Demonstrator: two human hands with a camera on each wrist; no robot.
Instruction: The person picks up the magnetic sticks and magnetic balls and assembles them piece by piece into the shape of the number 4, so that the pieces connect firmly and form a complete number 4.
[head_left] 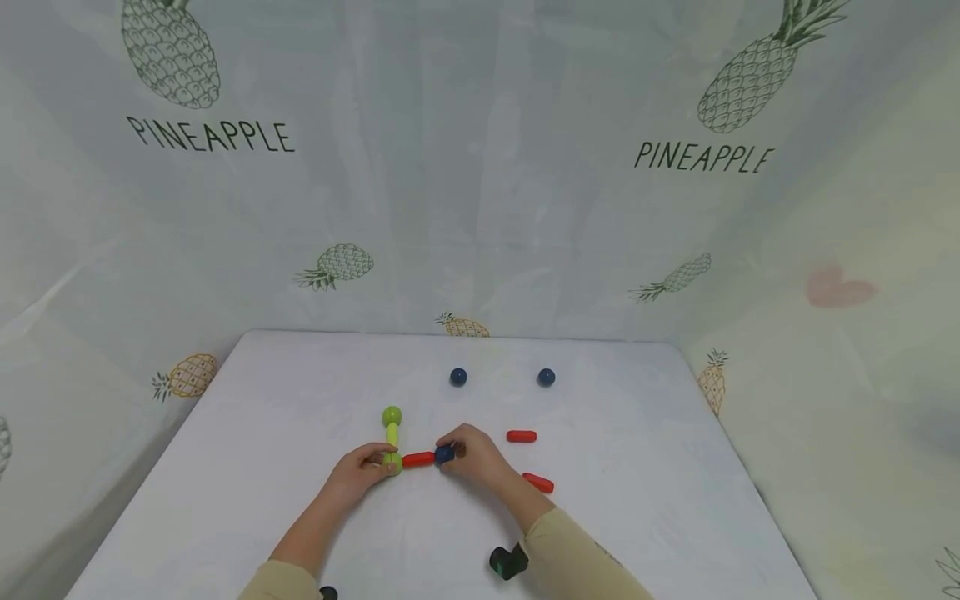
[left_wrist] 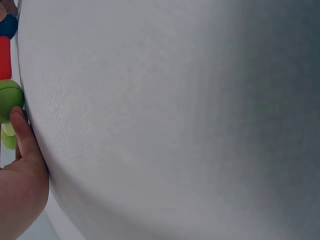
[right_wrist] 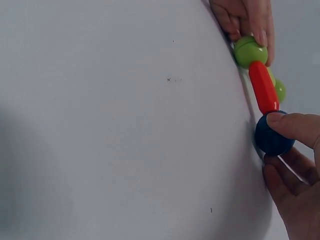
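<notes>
Noted a pale pineapple-print cloth behind and to both sides of a white worktop. Found the bent chain of balls and sticks near the middle of the worktop, between both hands. Pinched the near green ball with left hand, thumb to one side and fingertips to the other, grip closed down to ball width. Pinched the held blue ball likewise with right hand, thumb over it and fingers beneath.

Judged held at opposite ends to line up the red stick between the balls and to steady the corner against swinging. Judged held low for support from the surface; could not tell whether resting on it or just above.

Observed smooth, glossy parts: bright red stick with tapered ends, dark blue ball, green ball with a groove around it. Traced a yellow-green stick away from the corner to the far green ball. Could not tell whether seated in sockets or merely touching.

Logged, well apart at the back, two loose blue balls; to the right, two loose red sticks. Judged spread out to leave working room. Logged also a dark piece, partly hidden by right sleeve.
</notes>
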